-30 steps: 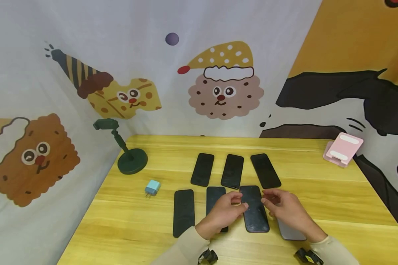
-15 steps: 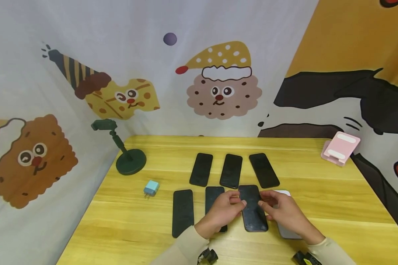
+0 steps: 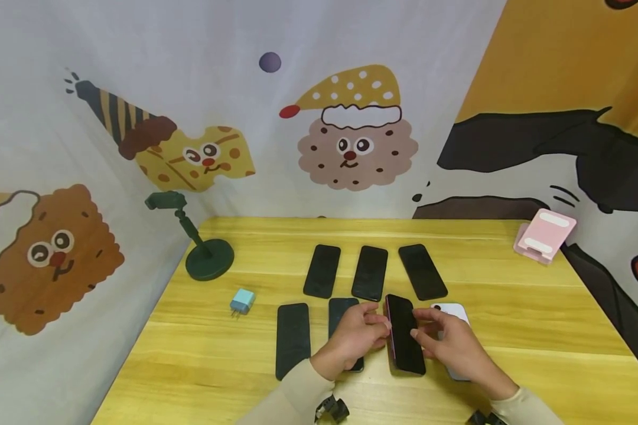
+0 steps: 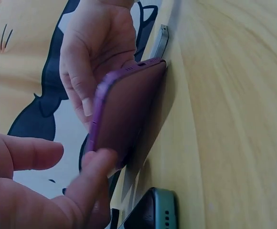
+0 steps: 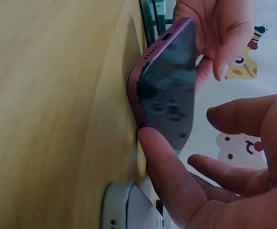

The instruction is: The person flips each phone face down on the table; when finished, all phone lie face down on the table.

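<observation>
A purple-edged smartphone [image 3: 407, 342] stands tilted on the table, its left edge raised and its right edge low. My left hand [image 3: 355, 333] touches the raised edge with its fingers; in the left wrist view its thumb [image 4: 38, 155] is apart from the smartphone [image 4: 124, 112]. My right hand [image 3: 452, 342] rests an index finger [image 5: 160, 152] on the lower edge, thumb apart from the screen. A white phone [image 3: 454, 310] lies partly hidden under my right hand. Left of the tilted one, a dark phone [image 3: 341, 309] with a green edge is partly covered by my left hand.
Three black phones [image 3: 322, 271] lie in a row behind, and a black phone [image 3: 293, 339] lies at the left. A blue plug charger [image 3: 243, 301], a dark green stand [image 3: 209, 260] and a pink phone stand [image 3: 546, 235] are farther out on the wooden table [image 3: 521, 330].
The purple-edged smartphone has gone from lying flat to tilting, its left edge lifted. My right hand has come in to its right edge. My left fingers have moved against the raised side.
</observation>
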### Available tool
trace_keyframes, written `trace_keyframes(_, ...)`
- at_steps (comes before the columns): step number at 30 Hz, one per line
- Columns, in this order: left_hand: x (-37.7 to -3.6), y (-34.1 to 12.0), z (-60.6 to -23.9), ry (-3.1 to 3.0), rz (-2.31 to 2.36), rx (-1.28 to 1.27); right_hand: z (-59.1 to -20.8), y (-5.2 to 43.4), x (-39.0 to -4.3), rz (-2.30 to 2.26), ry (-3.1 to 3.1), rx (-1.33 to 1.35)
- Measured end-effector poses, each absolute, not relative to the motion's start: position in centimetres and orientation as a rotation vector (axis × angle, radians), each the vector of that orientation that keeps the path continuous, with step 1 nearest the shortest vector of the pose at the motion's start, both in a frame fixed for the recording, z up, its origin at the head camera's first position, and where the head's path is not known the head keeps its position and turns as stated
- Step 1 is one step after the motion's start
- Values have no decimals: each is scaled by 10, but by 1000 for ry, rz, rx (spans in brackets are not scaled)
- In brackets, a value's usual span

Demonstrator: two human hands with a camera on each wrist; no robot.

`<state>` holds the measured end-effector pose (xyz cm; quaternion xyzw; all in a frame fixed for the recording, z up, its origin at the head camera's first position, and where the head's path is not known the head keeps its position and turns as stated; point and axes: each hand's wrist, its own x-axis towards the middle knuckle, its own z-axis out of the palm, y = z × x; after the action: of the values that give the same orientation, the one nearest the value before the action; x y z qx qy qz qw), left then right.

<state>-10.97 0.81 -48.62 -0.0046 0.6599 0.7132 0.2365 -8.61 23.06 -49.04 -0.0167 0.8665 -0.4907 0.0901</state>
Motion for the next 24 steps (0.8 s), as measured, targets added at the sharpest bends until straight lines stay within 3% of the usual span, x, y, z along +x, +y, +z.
trace_keyframes(24,-110,27,-497,1608,2005,144,-489,226,-84,-1609,2437,-91)
